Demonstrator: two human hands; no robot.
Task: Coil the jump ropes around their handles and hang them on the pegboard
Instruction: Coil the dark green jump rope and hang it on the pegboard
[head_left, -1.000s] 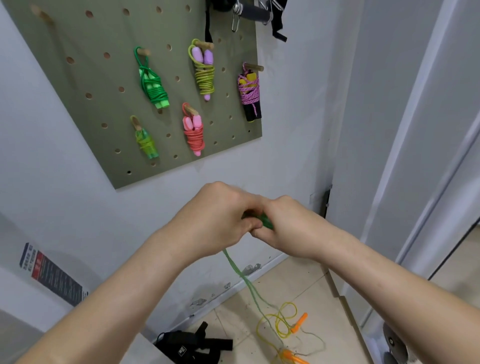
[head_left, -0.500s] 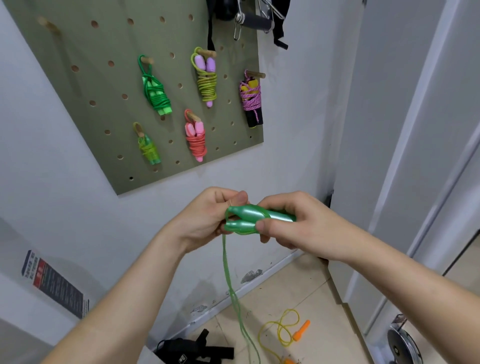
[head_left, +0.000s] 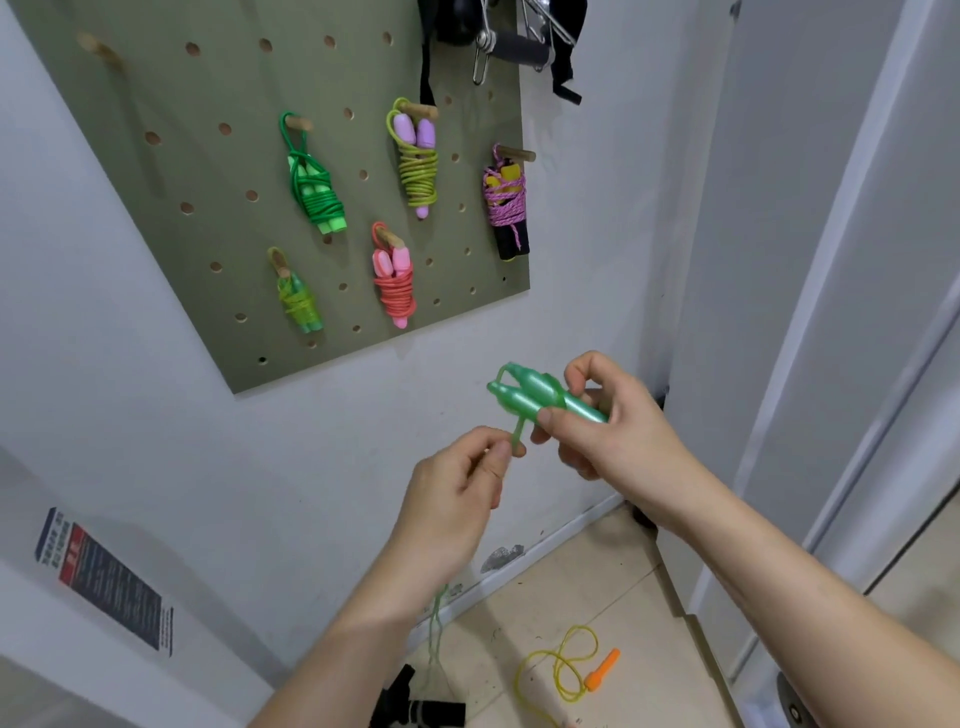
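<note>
The pegboard runs out past the top edge. Black gear hanging at its top right corner is cut by the same edge. The rear ends of the green handles vanish inside the right hand. The green rope passes behind the left hand and left forearm, and shows below them only as a blurred strand near the floor. The yellow rope on the floor leaves the bottom edge. A black object there is cropped and partly covered by the left forearm. Print on the wall label is too small to read. A round metal thing at lower right is mostly hidden by the right forearm.
</note>
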